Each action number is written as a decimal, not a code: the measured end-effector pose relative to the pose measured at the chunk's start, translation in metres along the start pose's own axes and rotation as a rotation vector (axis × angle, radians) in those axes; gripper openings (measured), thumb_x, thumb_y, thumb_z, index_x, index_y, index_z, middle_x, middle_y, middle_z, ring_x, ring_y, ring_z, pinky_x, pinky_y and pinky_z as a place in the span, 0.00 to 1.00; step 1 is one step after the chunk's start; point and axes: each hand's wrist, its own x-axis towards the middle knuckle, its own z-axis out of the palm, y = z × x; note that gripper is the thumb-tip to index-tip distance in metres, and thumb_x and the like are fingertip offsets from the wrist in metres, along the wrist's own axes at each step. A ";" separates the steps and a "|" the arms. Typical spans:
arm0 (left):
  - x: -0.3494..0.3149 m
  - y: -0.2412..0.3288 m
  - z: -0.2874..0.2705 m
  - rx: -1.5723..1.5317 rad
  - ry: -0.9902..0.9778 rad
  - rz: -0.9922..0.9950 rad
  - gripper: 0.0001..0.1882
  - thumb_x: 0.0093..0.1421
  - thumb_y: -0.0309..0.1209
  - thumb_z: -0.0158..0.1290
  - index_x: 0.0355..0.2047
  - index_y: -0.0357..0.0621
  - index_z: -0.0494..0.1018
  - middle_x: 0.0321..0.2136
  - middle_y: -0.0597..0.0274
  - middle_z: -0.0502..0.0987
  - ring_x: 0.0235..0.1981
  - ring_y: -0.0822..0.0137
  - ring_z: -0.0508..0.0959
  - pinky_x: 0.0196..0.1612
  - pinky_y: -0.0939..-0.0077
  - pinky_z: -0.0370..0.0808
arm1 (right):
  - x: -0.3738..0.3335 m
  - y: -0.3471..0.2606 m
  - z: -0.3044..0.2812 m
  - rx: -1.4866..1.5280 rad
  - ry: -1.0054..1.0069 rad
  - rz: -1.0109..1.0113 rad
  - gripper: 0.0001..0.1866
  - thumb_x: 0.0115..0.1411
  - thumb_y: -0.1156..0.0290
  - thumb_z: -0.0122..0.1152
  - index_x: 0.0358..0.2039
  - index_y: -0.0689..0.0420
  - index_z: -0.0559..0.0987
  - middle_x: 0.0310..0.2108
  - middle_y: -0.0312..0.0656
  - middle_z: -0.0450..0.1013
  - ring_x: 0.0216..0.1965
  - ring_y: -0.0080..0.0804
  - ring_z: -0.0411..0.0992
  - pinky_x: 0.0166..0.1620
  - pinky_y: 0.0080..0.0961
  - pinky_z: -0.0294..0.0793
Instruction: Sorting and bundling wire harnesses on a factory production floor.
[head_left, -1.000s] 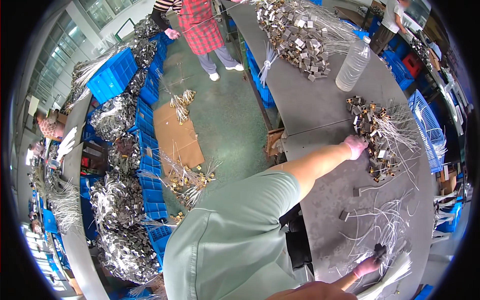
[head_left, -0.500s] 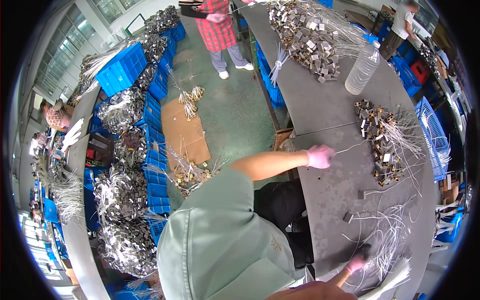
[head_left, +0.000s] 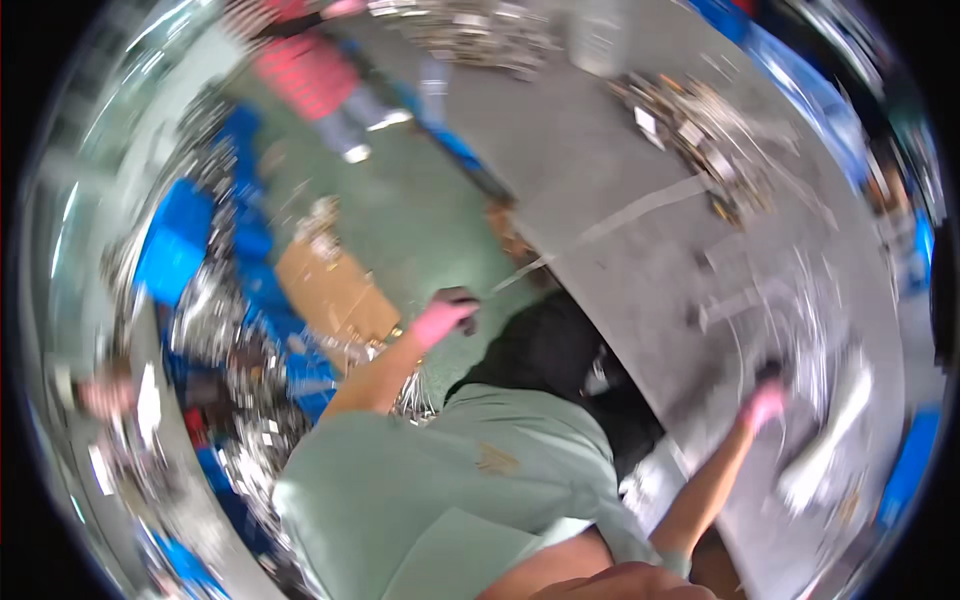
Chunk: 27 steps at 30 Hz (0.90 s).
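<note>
Head view, heavy blur, left hand (head_left: 445, 318) out over green floor (head_left: 430, 215), grip impossible to tell, pale wire (head_left: 640, 211) running from near there across grey table (head_left: 590, 140), right hand (head_left: 765, 404) beside loose white wires (head_left: 815, 335), hold unreadable too

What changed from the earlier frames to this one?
The left hand has moved left, away from the heap of wired parts, past the edge of the table; a pale wire streaks between them, though blur hides whether the hand holds it. The view has swung too. The right hand stays by the loose white wires on the table.
</note>
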 end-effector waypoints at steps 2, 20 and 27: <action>-0.009 0.016 0.018 0.045 -0.040 -0.022 0.07 0.55 0.28 0.53 0.26 0.35 0.71 0.13 0.59 0.70 0.14 0.68 0.71 0.19 0.76 0.66 | -0.013 -0.048 0.026 0.243 0.060 0.044 0.17 0.63 0.71 0.49 0.51 0.66 0.73 0.46 0.47 0.75 0.42 0.31 0.75 0.48 0.27 0.74; 0.012 0.044 0.101 0.041 -0.320 0.102 0.08 0.59 0.25 0.50 0.24 0.35 0.67 0.11 0.62 0.66 0.13 0.71 0.68 0.18 0.77 0.64 | 0.015 -0.123 -0.063 -0.464 -0.021 -0.439 0.13 0.63 0.64 0.54 0.43 0.57 0.77 0.31 0.47 0.78 0.29 0.30 0.78 0.31 0.30 0.73; 0.020 0.044 0.117 0.072 -0.364 0.121 0.08 0.58 0.26 0.51 0.25 0.33 0.67 0.10 0.60 0.64 0.12 0.67 0.66 0.19 0.71 0.67 | 0.024 -0.051 -0.017 -0.258 -0.409 -0.076 0.17 0.64 0.62 0.50 0.46 0.60 0.76 0.33 0.43 0.79 0.28 0.29 0.78 0.32 0.24 0.74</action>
